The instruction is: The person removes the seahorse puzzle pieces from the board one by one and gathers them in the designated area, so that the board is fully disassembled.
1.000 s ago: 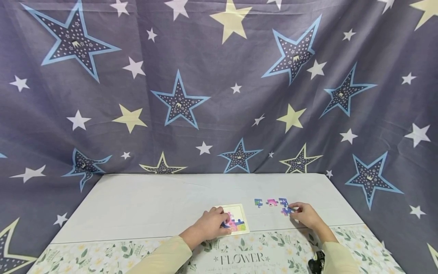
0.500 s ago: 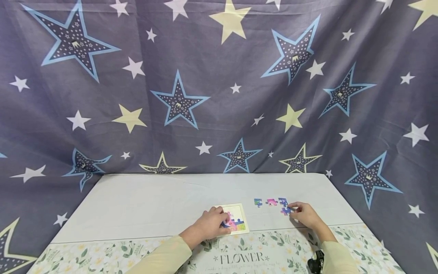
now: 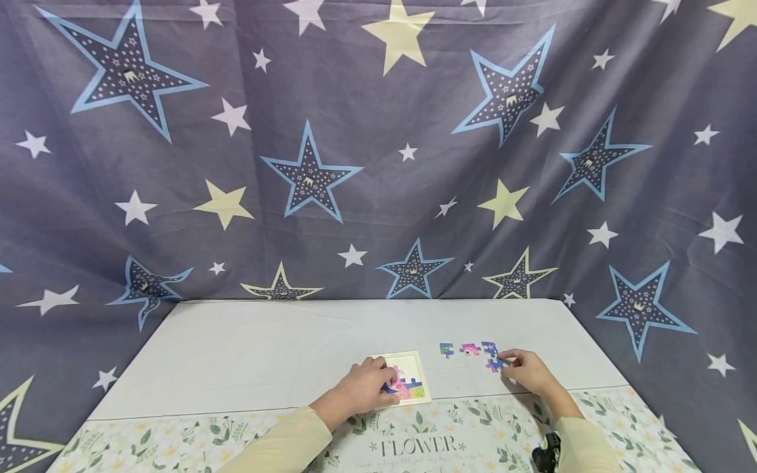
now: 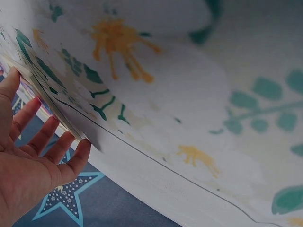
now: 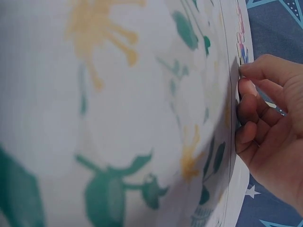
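Note:
My left hand (image 3: 362, 386) holds the left part of a pale-framed puzzle tray (image 3: 424, 387), covering part of its picture. In the left wrist view, the fingers of the left hand (image 4: 38, 156) spread along the tray's edge (image 4: 59, 113). Pink, blue and green pieces (image 3: 416, 392) fill the tray's visible lower part; its upper right shows pale backing. To the right, my right hand (image 3: 529, 372) pinches the right side of a blue and purple jigsaw piece (image 3: 493, 365) on the table. The right wrist view shows the right hand (image 5: 277, 104) low against the tabletop, its grip partly hidden.
Behind the pinched piece lie a blue-green piece (image 3: 446, 350), a pink piece (image 3: 470, 349) and a blue piece (image 3: 488, 348). A flowered strip (image 3: 195, 440) covers the white table's (image 3: 248, 355) near side. A star-patterned curtain (image 3: 355, 85) hangs behind.

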The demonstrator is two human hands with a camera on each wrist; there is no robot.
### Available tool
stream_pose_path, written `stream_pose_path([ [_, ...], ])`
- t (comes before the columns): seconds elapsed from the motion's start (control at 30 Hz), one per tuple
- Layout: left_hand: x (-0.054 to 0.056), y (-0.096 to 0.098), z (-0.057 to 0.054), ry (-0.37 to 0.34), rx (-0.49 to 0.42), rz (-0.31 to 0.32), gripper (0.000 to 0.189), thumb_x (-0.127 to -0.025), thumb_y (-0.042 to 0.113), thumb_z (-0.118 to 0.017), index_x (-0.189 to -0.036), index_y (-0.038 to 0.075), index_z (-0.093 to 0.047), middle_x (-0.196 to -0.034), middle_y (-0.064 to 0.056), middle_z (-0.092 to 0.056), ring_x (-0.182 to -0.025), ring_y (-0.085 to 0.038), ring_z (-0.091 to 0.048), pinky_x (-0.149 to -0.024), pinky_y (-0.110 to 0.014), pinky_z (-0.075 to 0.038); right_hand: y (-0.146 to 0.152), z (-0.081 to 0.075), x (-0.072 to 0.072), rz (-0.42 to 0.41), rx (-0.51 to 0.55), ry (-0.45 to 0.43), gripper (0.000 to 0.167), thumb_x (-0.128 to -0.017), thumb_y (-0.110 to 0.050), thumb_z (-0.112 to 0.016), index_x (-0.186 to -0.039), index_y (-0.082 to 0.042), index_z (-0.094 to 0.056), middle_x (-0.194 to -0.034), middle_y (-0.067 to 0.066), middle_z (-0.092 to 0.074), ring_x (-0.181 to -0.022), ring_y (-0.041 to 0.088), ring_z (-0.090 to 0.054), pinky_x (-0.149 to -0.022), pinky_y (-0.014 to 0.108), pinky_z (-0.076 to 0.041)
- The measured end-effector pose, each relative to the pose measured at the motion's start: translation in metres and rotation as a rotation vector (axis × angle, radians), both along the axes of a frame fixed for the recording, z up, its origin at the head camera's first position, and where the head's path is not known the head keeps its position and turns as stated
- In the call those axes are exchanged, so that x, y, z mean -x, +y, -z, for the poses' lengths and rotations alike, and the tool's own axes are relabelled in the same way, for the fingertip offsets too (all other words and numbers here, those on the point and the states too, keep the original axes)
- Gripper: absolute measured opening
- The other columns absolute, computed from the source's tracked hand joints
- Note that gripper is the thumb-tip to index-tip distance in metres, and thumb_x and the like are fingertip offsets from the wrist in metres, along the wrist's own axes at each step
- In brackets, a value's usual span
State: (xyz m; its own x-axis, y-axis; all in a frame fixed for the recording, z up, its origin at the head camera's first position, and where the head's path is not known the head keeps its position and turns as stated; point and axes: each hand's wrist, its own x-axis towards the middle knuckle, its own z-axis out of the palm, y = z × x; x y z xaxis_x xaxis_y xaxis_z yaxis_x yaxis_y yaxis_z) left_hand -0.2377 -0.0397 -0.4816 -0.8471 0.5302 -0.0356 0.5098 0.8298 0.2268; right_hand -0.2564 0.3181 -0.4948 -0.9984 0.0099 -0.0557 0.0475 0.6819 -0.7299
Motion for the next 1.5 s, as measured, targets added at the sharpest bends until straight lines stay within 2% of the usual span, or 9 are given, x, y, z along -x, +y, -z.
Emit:
stream_pose_path([
  [1.5,-0.0009,-0.0008,0.0004,-0.003,-0.026,-0.007,0.039,-0.083,0.052,-0.064,-0.109,0.023,-0.063,-0.109,0.003,-0.054,-0.099,-0.014,-0.048,-0.091,-0.047,-0.044,0.0010,0.0017,0.0011,0.003,0.005,-0.016,0.037,-0.079,-0.003,-0.064,-0.115,0.005,-0.060,-0.071,0.006,-0.052,-0.055,0.014,-0.045,-0.048,0.027,-0.041],
])
